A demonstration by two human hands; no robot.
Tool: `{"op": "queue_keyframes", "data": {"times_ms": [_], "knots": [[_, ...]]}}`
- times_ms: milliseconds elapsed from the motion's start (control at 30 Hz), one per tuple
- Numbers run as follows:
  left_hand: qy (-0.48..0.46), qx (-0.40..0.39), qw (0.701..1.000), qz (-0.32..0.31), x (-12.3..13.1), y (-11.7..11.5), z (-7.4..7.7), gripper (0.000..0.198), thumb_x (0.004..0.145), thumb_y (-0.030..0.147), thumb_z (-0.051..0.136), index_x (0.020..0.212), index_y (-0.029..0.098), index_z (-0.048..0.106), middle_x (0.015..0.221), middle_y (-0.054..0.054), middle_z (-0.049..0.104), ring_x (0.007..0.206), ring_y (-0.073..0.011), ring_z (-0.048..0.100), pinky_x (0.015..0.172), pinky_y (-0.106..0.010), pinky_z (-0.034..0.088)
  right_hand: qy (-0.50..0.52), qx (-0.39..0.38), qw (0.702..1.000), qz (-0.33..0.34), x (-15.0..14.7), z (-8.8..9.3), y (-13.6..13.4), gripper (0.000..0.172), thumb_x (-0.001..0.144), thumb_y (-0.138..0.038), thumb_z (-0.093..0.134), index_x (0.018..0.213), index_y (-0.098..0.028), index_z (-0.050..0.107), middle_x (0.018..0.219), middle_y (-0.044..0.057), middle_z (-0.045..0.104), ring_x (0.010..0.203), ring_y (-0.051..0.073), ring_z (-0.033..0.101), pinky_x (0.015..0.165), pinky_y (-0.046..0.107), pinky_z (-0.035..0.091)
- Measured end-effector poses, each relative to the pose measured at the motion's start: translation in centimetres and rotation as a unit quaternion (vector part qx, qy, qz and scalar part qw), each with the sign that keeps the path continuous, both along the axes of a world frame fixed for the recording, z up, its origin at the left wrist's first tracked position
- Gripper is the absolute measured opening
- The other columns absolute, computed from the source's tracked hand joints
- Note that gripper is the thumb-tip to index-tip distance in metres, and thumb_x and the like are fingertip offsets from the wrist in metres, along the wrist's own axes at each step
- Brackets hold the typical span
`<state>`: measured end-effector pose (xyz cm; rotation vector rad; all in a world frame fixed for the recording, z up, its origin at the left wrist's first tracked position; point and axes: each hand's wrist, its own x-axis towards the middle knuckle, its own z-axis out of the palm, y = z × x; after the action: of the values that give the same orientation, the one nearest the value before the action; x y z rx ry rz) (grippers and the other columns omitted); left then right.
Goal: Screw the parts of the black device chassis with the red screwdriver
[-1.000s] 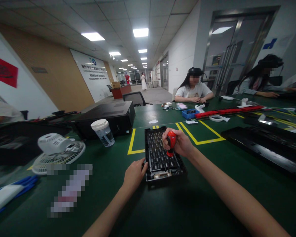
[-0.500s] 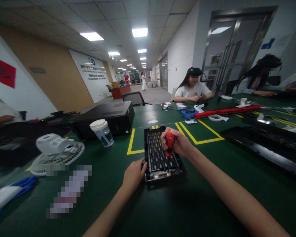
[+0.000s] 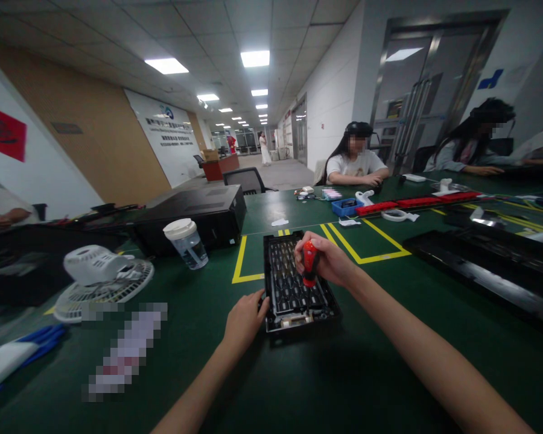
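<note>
My right hand is wrapped around the red and black handle of a screwdriver. The tool stands nearly upright over the lower right part of a shallow black case; its tip is hard to make out. Rows of dark and metallic parts fill the case, and a pale metal piece lies across its near end. With thumb and fingers, my left hand grips the case's left edge near the front corner. The case rests flat on the green table.
To the left are a white fan, a lidded plastic cup, a large black box and blue gloves. A long black panel lies to the right. A blue tray sits ahead, with a co-worker beyond.
My hands, the screwdriver and the case hold almost the same places, with only a slight shift of the view. The co-worker across the table has moved their hands a little.
</note>
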<state>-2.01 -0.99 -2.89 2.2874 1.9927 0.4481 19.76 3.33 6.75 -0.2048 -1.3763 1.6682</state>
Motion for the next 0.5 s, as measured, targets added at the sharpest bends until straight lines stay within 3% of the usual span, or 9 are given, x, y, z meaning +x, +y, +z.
{"op": "queue_keyframes", "data": {"times_ms": [500], "knots": [[-0.002, -0.014, 1.0, 0.008, 0.1, 0.03, 0.13, 0.039, 0.09, 0.04, 0.033, 0.12, 0.023, 0.052, 0.109, -0.005, 0.064, 0.098, -0.0178, 0.058, 0.083, -0.028, 0.043, 0.002, -0.001, 1.0, -0.007, -0.1, 0.58, -0.14, 0.014, 0.08, -0.029, 0.051, 0.075, -0.017, 0.044, 0.077, 0.002, 0.058, 0.06, 0.013, 0.055, 0.061, 0.032, 0.049]]}}
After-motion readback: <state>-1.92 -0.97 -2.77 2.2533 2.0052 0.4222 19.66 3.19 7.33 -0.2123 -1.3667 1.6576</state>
